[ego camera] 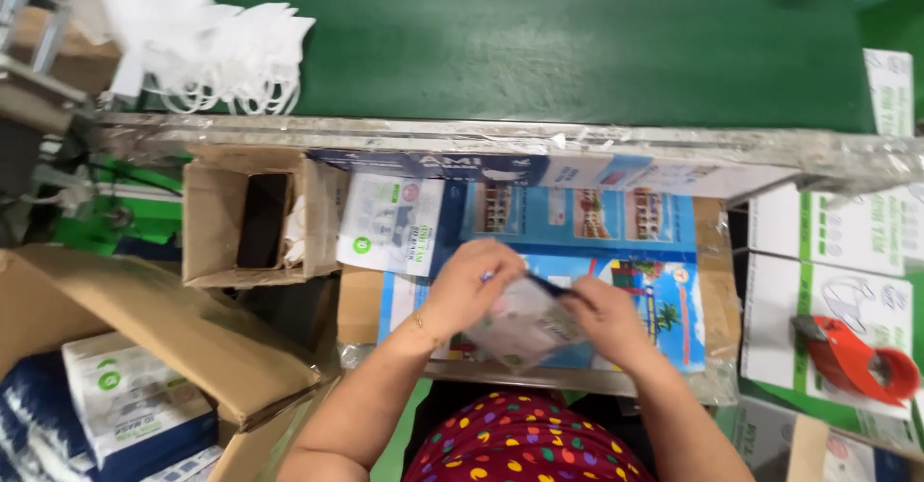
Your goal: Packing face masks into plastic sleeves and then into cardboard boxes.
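My left hand (469, 285) and my right hand (606, 318) both grip a clear plastic pouch (527, 326) with a white mask inside, held low over a work surface covered with a blue printed sheet (616, 227). The left hand pinches the pouch's upper left edge; the right hand holds its right side near the dark top strip. A stack of printed pouches (390, 222) lies just beyond my left hand. Loose white masks (226, 54) are piled on the green conveyor belt (577, 39) at the far left.
An open small cardboard box (252, 220) stands left of the pouches. A larger carton (125, 347) with mask packs sits lower left. White printed boxes (833, 280) stand at the right, with a red tape dispenser (857, 357) on top.
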